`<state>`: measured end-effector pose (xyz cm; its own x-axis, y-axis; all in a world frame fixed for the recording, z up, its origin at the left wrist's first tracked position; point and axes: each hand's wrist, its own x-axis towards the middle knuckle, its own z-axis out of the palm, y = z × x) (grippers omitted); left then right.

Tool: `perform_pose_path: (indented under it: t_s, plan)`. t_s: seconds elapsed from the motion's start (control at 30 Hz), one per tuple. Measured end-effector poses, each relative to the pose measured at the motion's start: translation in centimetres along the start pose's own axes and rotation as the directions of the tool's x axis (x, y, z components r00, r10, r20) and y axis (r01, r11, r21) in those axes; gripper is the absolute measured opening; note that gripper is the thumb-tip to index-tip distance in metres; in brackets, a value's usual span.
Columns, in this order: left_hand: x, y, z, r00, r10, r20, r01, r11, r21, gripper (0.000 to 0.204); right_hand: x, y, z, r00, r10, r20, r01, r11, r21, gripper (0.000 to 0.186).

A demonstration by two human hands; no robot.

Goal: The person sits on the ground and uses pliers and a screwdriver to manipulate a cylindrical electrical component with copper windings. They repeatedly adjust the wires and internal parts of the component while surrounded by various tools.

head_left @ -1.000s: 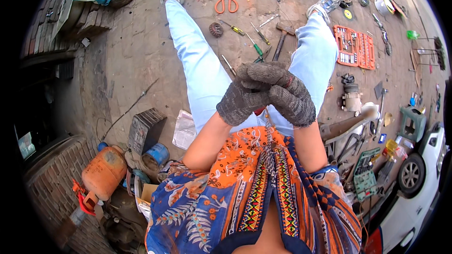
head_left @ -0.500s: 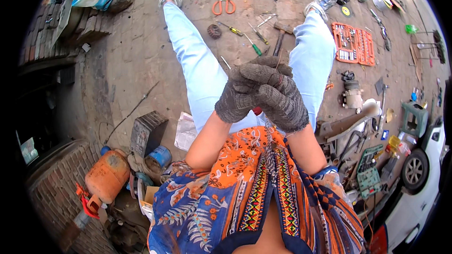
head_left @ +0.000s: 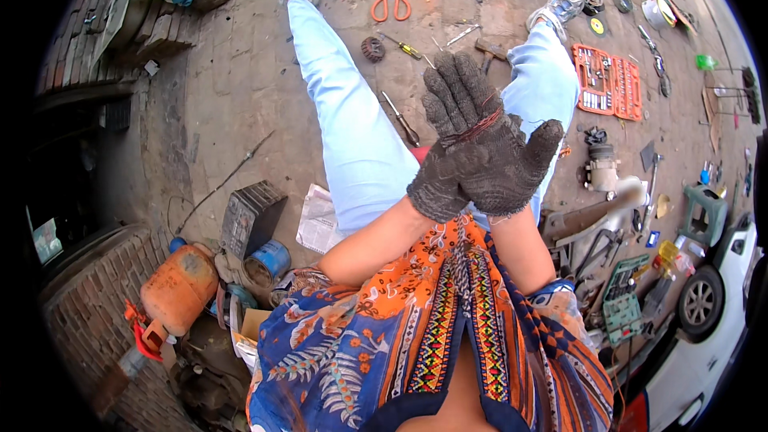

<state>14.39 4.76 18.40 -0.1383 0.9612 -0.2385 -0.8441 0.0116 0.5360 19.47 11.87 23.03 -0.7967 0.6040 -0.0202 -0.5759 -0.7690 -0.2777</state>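
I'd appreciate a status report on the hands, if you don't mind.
Gloved left hand against open, gloved right hand. Thin reddish strand across the right. Hammer on the ground beyond, partly hidden.

Dark grey gloves (head_left: 500,172) fill the centre, a reddish strand (head_left: 480,126) across them, above an orange-and-blue top (head_left: 408,272) with pale leaf prints and multicoloured zigzag bands. Pale blue trousers (head_left: 344,120) stretch beyond; an orange tank (head_left: 180,284) sits lower left, a white car (head_left: 696,368) lower right.
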Motion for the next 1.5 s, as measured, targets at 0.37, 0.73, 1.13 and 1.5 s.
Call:
perform_pose_path:
  t_s: [0.37, 0.73, 1.13, 1.5]
  plan:
    - [-1.3, -2.0, 3.2, 0.924, -0.179, -0.338, 0.140, 0.981, -0.138, 0.043, 0.6, 0.1, -2.3, 0.989, -0.146, 0.003, 0.125, 0.835, -0.536, 0.092]
    - [-1.0, 3.7, -2.6, 0.804, 0.569, -0.172, -0.337, 0.675, 0.656, 0.046, -0.5, -2.4, -2.0, 0.965, 0.250, -0.082, -0.261, 0.944, -0.203, 0.091]
    - [1.5, 1.5, -1.7, 0.943, 0.147, 0.300, -0.333, 0.478, 0.813, 0.020, -0.3, -4.6, 1.2, 0.962, -0.238, 0.132, 0.267, 0.922, -0.280, 0.100]
    - [0.6, 11.0, -4.5, 0.832, 0.206, 0.515, -0.519, -0.040, 0.854, 0.018, -0.4, -5.7, -2.5, 0.679, 0.733, -0.048, -0.338, 0.254, -0.906, 0.054]
